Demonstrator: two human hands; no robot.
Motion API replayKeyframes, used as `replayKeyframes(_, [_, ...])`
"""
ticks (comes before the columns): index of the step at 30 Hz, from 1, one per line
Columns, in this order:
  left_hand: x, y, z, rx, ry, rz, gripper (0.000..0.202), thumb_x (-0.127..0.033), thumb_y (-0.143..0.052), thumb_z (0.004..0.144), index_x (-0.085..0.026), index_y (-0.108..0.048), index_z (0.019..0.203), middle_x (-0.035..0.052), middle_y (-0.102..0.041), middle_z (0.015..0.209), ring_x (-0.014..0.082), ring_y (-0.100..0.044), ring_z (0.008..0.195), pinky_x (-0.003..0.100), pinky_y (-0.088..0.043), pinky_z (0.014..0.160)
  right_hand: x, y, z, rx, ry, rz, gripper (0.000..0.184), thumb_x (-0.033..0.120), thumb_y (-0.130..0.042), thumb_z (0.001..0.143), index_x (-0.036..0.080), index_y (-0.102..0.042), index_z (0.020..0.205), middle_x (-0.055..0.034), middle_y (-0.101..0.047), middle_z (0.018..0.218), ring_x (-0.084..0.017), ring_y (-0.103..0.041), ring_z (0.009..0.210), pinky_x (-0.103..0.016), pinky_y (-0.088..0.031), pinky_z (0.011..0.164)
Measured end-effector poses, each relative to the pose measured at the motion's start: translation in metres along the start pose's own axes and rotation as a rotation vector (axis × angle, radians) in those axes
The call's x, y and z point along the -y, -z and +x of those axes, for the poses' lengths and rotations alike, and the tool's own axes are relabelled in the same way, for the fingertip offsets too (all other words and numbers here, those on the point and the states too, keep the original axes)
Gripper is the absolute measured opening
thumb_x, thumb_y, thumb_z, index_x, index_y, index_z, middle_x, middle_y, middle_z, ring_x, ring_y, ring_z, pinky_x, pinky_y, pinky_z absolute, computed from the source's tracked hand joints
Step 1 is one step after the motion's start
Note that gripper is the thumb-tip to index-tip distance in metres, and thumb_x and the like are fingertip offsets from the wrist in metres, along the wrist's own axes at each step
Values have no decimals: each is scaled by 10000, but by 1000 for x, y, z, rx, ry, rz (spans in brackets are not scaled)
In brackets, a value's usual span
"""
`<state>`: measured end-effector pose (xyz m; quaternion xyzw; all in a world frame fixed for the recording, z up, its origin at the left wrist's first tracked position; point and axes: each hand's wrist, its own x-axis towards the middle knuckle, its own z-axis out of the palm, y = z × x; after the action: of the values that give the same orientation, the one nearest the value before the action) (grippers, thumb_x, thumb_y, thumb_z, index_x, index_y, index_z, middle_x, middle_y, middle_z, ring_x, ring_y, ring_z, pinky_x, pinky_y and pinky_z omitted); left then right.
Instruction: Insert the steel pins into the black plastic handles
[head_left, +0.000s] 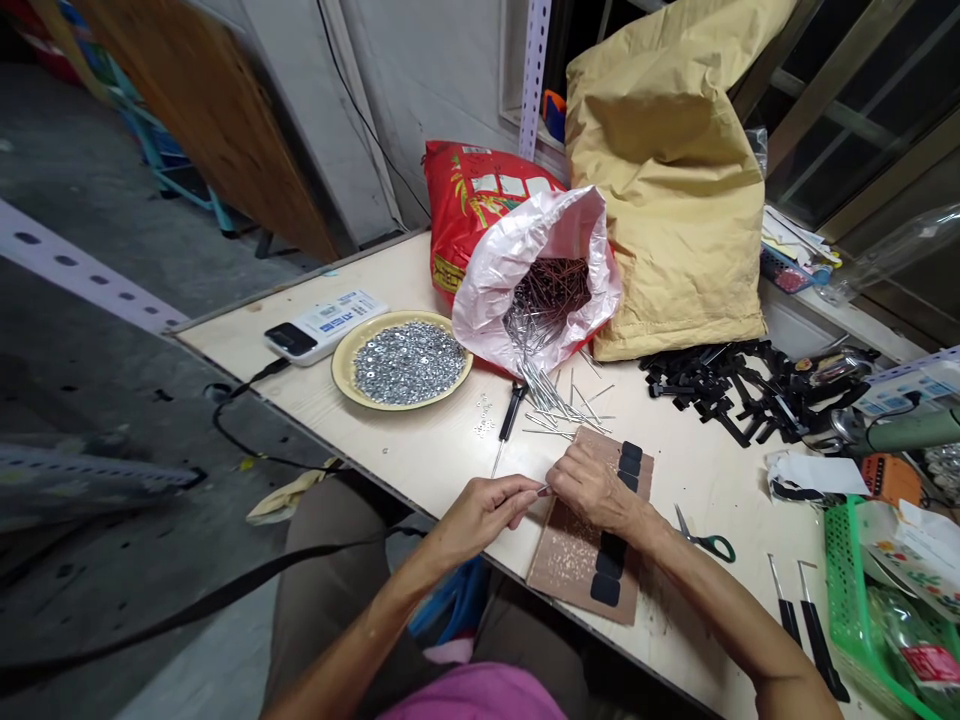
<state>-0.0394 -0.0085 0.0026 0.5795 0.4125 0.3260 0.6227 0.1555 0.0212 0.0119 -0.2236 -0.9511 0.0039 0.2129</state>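
My left hand (484,512) is closed in a pinch on a thin metal rod (543,490), of which only a short length shows. Fingers curled, my right hand (589,487) meets the rod's other end; what lies inside this hand is hidden. Beneath the right hand is a brown board (571,570) with a row of black pads (604,588) and pale crumbs on it. Just beyond my hands lies a black-handled tool (513,410) with a thin shaft. Loose metal rods (551,400) spill from a red bag (480,200) with a pale pink lining.
A yellow plate (341,375) of small metal washers stands left, beside a white device (326,325). Behind rises a large tan sack (667,200). Black plastic parts (739,385), scissors (709,542), two black-handled hooks (819,640) and a green basket (844,560) occupy the right side.
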Motion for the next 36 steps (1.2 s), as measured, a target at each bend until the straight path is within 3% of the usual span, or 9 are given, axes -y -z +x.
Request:
replayKeyframes(4, [2, -3, -1, -96, -148, 154, 271, -374, -524, 819, -197, -717, 888, 38, -663, 665, 155, -564, 603, 268, -463, 621, -2, -4, -4, 45, -45, 36, 339, 159, -247, 980, 188, -478, 734, -14, -451, 637, -153, -379, 617, -284, -316, 599])
replayKeyframes(7, [8, -4, -2, -87, -264, 267, 279, -332, -478, 854, -210, -709, 951, 84, -716, 870, 200, -636, 778, 300, -500, 726, 1, -8, -7, 59, -101, 81, 354, 201, -229, 988, 195, -457, 717, -13, -456, 634, -149, -386, 605, -282, -336, 593])
replayKeyframes(12, [20, -4, -1, -106, -357, 520, 364, -300, -362, 912, -184, -694, 1010, 93, -687, 735, 188, -629, 705, 302, -514, 715, 13, -3, -3, 88, -376, 334, 357, 311, -199, 1005, 197, -451, 779, -4, -494, 660, -133, -444, 585, -258, -405, 566])
replayKeyframes(15, [21, -5, 0, -156, -347, 509, 361, -303, -362, 916, -184, -687, 1019, 107, -708, 832, 194, -648, 775, 313, -518, 765, 19, 3, 2, 49, -475, 390, 340, 342, -251, 1000, 193, -495, 815, -13, -546, 701, -130, -509, 619, -253, -450, 592])
replayKeyframes(19, [13, -6, 2, -180, -315, 371, 320, -332, -422, 893, -198, -683, 1018, 95, -711, 974, 206, -652, 889, 314, -508, 815, 24, 6, 6, -129, -518, 343, 274, 339, -386, 969, 180, -589, 878, -43, -604, 762, -145, -571, 684, -262, -485, 629])
replayKeyframes(23, [6, -6, 4, -204, -245, 247, 272, -325, -491, 849, -190, -702, 957, 49, -675, 741, 160, -603, 649, 272, -487, 695, 25, 6, 5, -235, -547, 399, 238, 310, -463, 941, 173, -657, 919, -58, -637, 790, -150, -602, 705, -262, -502, 636])
replayKeyframes(26, [3, -6, 5, -169, -155, 138, 281, -342, -505, 831, -173, -710, 923, -20, -528, 531, 116, -474, 500, 237, -423, 563, 24, 9, 6, -235, -580, 499, 244, 324, -491, 928, 185, -690, 903, -52, -650, 780, -145, -609, 703, -259, -503, 635])
replayKeyframes(30, [-1, -6, 6, -131, -68, 11, 346, -396, -506, 811, -135, -708, 916, -46, -437, 484, 98, -389, 475, 222, -353, 501, 23, 12, 6, -184, -643, 581, 294, 356, -464, 937, 189, -705, 912, -56, -658, 801, -148, -611, 740, -270, -498, 672])
replayKeyframes(36, [-3, -7, 8, -101, -9, -60, 422, -455, -517, 780, -117, -699, 955, -56, -417, 489, 89, -340, 462, 212, -295, 446, 19, 4, 4, -256, -793, 661, 341, 449, -503, 900, 192, -718, 835, -47, -668, 760, -149, -605, 714, -265, -479, 651])
